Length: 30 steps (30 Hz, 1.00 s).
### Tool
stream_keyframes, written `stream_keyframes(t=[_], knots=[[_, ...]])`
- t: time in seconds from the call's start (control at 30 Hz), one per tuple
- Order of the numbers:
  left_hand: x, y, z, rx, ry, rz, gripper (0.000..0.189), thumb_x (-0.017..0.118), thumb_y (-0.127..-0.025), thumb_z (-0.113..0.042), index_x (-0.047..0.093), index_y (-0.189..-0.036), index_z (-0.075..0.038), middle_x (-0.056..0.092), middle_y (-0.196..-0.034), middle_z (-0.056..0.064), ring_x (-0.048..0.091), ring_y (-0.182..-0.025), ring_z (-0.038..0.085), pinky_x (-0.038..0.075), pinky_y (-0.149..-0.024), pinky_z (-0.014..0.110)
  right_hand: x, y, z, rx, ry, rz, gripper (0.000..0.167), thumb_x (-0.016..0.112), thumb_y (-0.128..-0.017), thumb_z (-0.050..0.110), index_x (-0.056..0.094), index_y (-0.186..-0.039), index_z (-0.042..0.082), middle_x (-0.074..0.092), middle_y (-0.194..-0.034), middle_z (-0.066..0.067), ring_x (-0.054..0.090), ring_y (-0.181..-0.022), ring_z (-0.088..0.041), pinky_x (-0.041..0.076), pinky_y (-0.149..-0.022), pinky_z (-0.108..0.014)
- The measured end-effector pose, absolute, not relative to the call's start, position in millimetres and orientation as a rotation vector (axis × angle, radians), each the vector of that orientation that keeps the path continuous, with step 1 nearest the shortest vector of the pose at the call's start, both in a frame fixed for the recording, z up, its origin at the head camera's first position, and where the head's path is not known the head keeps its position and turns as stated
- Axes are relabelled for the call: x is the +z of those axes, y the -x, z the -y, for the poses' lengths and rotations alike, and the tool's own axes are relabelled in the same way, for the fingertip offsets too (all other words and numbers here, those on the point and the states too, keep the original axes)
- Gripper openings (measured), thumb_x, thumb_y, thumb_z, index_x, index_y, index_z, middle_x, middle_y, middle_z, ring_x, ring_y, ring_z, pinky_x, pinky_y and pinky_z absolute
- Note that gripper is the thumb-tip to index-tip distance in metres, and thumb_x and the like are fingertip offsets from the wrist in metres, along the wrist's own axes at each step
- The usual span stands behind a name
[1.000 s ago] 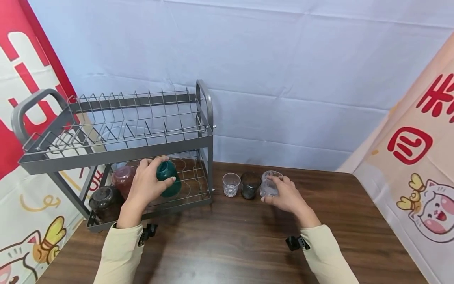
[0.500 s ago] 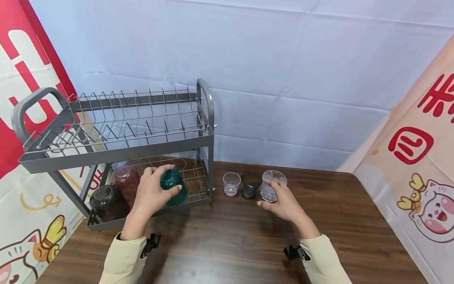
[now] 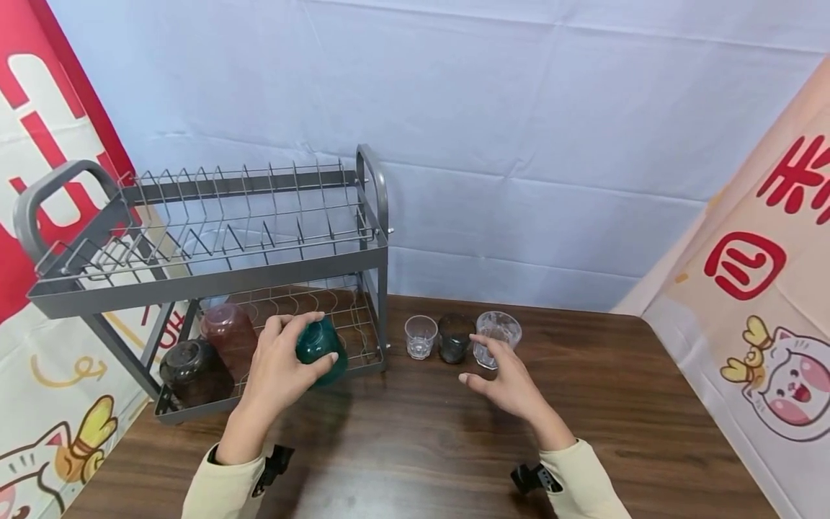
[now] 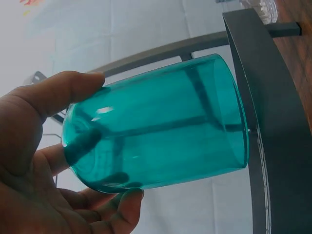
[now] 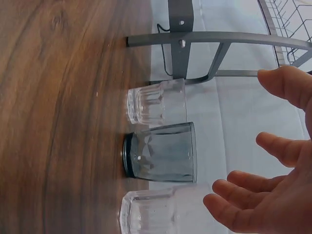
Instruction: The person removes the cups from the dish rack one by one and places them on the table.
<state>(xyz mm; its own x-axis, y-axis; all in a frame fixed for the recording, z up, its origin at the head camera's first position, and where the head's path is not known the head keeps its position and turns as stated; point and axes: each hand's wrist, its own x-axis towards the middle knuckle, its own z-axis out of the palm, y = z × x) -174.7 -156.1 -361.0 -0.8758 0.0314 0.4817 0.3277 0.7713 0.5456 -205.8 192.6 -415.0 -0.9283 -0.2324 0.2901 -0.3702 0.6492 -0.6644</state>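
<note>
As the left hand [image 3: 277, 369], gripping one green cup [image 3: 316, 343], shifts toward five o'clock, apparently clearing the rack [image 3: 214, 279], the right hand [image 3: 512, 386] hangs spread, empty.

Your left hand [image 3: 279, 369] holds the translucent teal tumbler [image 3: 318, 346] by its base, mouth down and tilted, at the front of the dish rack [image 3: 214, 279]; a clear facet-based glass [image 3: 509, 329] stands upright near your right hand [image 3: 515, 386].

Rack [image 3: 214, 277] on table [image 3: 402, 447] at left, two tumblers [image 3: 196, 375] on its lower tier [image 3: 363, 370], three glasses [image 3: 454, 342] to its right
</note>
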Motion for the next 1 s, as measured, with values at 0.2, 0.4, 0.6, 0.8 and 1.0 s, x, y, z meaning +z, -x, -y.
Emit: stream_keyframes(t=[0.2,0.4,0.6,0.8,1.0], knots=[[-364.4,170.1,149.9,-0.914,0.302,2.489,0.06,0.083,-0.068,-0.024,0.059,-0.123,-0.017,0.046,-0.109,0.014,0.047,-0.098,0.032,0.046,-0.074,0.053,-418.1,199.7,-191.1,1.37,-0.466,2.666,0.06,0.076,-0.078,0.02,0.049,-0.131,0.011,0.046,-0.131,-0.019,0.048,-0.114,-0.037,0.041,-0.088,-0.052],[-366.0,168.3,146.1,-0.934,0.323,2.46,0.059,0.083,-0.067,-0.026,0.06,-0.121,-0.019,0.046,-0.109,0.011,0.05,-0.096,0.03,0.047,-0.074,0.051,-422.7,198.6,-188.2,1.606,-0.5,2.62,0.059,0.072,-0.082,0.016,0.046,-0.134,0.007,0.044,-0.133,-0.019,0.044,-0.119,-0.038,0.042,-0.086,-0.052],[-369.8,169.1,141.0,-0.99,0.321,2.45,0.059,0.083,-0.068,-0.027,0.059,-0.121,-0.019,0.047,-0.111,0.011,0.053,-0.095,0.032,0.048,-0.074,0.051,-424.4,197.4,-184.6,1.71,-0.511,2.584,0.058,0.071,-0.083,0.012,0.045,-0.133,0.004,0.045,-0.127,-0.019,0.047,-0.115,-0.037,0.045,-0.085,-0.045],[-376.3,169.5,138.7,-1.066,0.322,2.428,0.06,0.083,-0.067,-0.027,0.058,-0.121,-0.02,0.047,-0.111,0.011,0.052,-0.096,0.032,0.048,-0.073,0.051,-417.7,192.7,-178.5,1.752,-0.496,2.604,0.056,0.069,-0.083,0.009,0.044,-0.133,0.0,0.045,-0.126,-0.023,0.046,-0.115,-0.04,0.044,-0.087,-0.047],[-380.8,169.1,139.2,-1.105,0.295,2.407,0.061,0.083,-0.068,-0.027,0.056,-0.121,-0.019,0.047,-0.115,0.011,0.051,-0.099,0.031,0.047,-0.074,0.053,-423.8,196.8,-179.9,1.784,-0.495,2.579,0.056,0.07,-0.083,0.012,0.045,-0.133,0.004,0.046,-0.126,-0.021,0.046,-0.114,-0.04,0.044,-0.087,-0.046]])
